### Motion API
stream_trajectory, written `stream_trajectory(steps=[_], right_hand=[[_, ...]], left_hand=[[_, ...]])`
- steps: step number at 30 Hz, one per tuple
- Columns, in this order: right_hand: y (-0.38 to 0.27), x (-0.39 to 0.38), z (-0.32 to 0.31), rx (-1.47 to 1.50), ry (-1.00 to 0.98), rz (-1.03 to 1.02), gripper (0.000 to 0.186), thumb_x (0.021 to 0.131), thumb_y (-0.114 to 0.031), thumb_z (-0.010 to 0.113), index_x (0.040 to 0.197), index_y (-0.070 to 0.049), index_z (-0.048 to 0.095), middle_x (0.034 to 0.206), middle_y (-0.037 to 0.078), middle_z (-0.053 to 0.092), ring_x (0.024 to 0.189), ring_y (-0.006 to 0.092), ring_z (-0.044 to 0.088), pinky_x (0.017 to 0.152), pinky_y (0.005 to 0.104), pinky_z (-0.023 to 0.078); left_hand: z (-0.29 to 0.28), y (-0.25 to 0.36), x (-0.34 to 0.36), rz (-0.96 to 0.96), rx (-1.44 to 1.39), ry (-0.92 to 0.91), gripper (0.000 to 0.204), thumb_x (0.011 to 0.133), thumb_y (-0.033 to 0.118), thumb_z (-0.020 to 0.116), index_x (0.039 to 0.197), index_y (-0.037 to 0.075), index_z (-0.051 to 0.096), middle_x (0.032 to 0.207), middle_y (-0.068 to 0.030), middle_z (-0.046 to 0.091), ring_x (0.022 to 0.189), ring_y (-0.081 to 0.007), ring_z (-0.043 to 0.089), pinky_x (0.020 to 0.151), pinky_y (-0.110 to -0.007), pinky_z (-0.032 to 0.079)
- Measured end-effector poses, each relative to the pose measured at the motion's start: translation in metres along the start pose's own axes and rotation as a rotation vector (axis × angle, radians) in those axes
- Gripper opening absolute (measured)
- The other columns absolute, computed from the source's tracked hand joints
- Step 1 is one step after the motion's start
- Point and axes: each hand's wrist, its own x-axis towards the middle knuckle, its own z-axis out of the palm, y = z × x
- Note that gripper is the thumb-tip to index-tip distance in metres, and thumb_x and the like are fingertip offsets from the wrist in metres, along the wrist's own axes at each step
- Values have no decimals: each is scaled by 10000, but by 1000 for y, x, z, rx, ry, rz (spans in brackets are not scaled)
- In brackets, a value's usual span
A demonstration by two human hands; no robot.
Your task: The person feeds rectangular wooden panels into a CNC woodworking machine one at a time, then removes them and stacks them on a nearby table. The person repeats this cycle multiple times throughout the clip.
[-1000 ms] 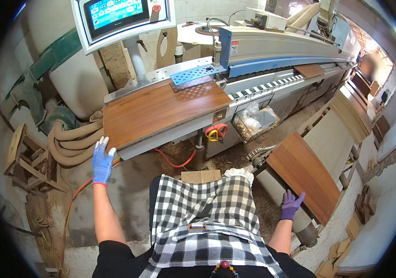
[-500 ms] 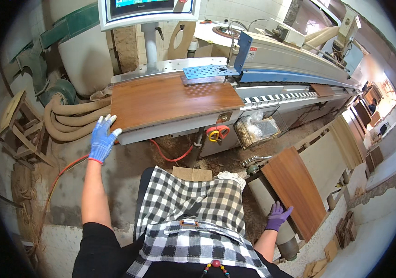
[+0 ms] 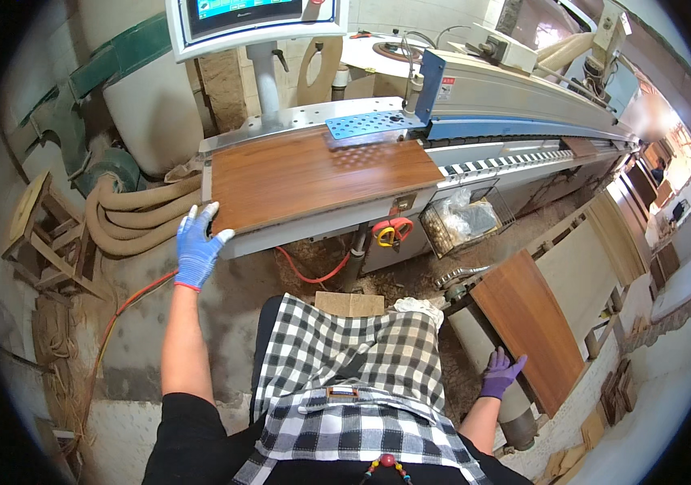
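My left hand (image 3: pixel 202 242), in a blue glove with white fingertips, touches the near-left corner of a brown wood-grain board (image 3: pixel 297 182) lying on the machine's infeed table, fingers apart. The board's back right part runs under a blue perforated plate (image 3: pixel 365 124). Down at my lower right, my right hand (image 3: pixel 500 372), in a purple glove, rests with fingers apart on the near edge of a second brown board (image 3: pixel 531 323), which lies sloping on a roller rack (image 3: pixel 580 283).
A screen panel (image 3: pixel 252 24) stands above the table. The long machine (image 3: pixel 507 109) recedes rightward, with a wire basket (image 3: pixel 467 222) below. Ribbed hoses (image 3: pixel 131 222), a wooden stool (image 3: pixel 42 230) and a red hose (image 3: pixel 313 275) are at left and underneath. Loose offcuts (image 3: pixel 616 396) lie at right.
The view has shifted, so the machine sits higher and further right in the picture. Both hands stay at their boards, with only slight movement.
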Motion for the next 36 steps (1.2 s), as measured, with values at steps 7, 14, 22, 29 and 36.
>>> stream_trajectory(steps=[7,14,22,29,36], right_hand=[[-5,-25,19,-35,6,-40,894,865,-607,583,1368,79,308,1402,180,387,1255,299,480,1041,395,432],[-3,-41,6,-138,-68,19,708,882,-541,607,1324,-24,412,1313,173,505,1217,294,504,1008,413,445],[-31,-35,-55,223,-23,52,603,834,-477,690,1284,-113,521,1304,78,553,1078,261,546,894,422,463],[-51,-77,-49,-55,-108,-103,539,829,-408,713,1230,-82,562,1232,84,589,1076,242,522,905,429,395],[-43,-117,17,41,-382,-34,486,883,-314,655,1283,-67,531,1270,92,581,1141,266,552,1003,455,434]], left_hand=[[41,47,17,134,200,-9,679,775,510,722,1321,138,565,1302,-166,577,1282,-313,471,1148,-442,191],[65,95,19,74,352,-6,673,752,610,686,1223,133,635,1018,-95,691,980,-248,614,1070,-453,296],[80,63,18,274,281,143,455,826,415,681,1165,113,653,1091,-73,685,1022,-225,611,1072,-425,314],[68,49,4,360,294,126,489,845,375,667,1235,87,613,1275,-134,605,1194,-280,537,1128,-457,252],[37,68,-25,312,131,3,553,859,335,666,1327,71,537,1332,-151,558,1265,-325,483,1133,-463,266]])
